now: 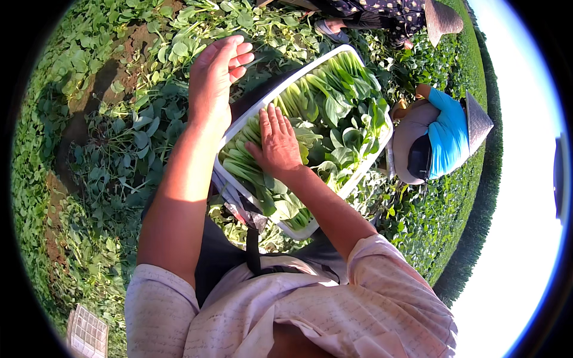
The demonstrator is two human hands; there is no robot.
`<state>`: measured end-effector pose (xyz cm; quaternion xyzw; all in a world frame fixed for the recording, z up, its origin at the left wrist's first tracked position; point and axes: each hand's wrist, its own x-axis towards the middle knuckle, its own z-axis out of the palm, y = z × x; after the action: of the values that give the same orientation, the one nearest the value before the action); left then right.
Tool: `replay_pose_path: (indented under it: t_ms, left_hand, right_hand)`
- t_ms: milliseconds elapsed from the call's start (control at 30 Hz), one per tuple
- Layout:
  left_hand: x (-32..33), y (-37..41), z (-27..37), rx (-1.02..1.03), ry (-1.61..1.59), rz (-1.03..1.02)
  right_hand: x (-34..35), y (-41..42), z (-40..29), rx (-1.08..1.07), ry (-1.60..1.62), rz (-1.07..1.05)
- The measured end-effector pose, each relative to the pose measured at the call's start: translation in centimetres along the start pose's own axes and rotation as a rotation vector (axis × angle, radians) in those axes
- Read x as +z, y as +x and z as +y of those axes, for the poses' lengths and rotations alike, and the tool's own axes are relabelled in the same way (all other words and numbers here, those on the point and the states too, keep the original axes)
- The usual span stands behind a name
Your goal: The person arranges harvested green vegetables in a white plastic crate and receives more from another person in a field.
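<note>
A white plastic crate (309, 65) stands tilted across the middle of the view, filled with leafy greens that look like bok choy (338, 105), their pale stems laid in rows. My right hand (278, 145) lies flat, palm down, on the stems and leaves near the crate's left side. Beyond the crate's left rim, my left hand (222, 62) is raised over the plants with its fingers loosely curled and nothing in it. Below the crate's near end is a strip of crumpled plastic (237, 210), partly hidden by the crate.
A person in a blue top and conical hat (447, 129) bends down just right of the crate. Another person in dark patterned clothes and a straw hat (441, 22) is at the top. Leafy plants (134, 134) surround the crate. A white slatted crate (89, 331) sits at lower left.
</note>
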<state>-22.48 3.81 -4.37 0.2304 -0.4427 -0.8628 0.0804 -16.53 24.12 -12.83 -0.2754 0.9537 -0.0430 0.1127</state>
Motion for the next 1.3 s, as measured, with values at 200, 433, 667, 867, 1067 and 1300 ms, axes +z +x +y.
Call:
replay_pose_path:
  t_ms: [200,433,667,867,1067,1300]
  left_hand:
    - [0.1,0.2,0.0,-0.037,-0.011,-0.013]
    - [0.1,0.4,-0.6,-0.088,0.005,-0.004]
    - [0.3,0.2,-0.5,-0.087,0.0,-0.027]
    - [0.4,-0.3,-0.6,-0.083,0.033,-0.036]
    - [0.6,-0.7,-0.2,-0.062,0.076,-0.047]
    - [1.8,-0.9,-1.5,-0.073,0.105,-0.103]
  right_hand:
    - [3.3,0.1,1.7,0.023,0.088,-0.045]
    - [1.8,0.9,2.1,0.056,0.129,-0.152]
    - [1.3,-2.1,-0.7,0.081,0.095,-0.128]
    - [3.4,-1.7,-0.5,0.065,0.135,-0.13]
    - [4.2,-1.7,0.0,0.07,0.254,-0.125]
    - [-2.1,-4.2,0.3,-0.097,0.224,0.013]
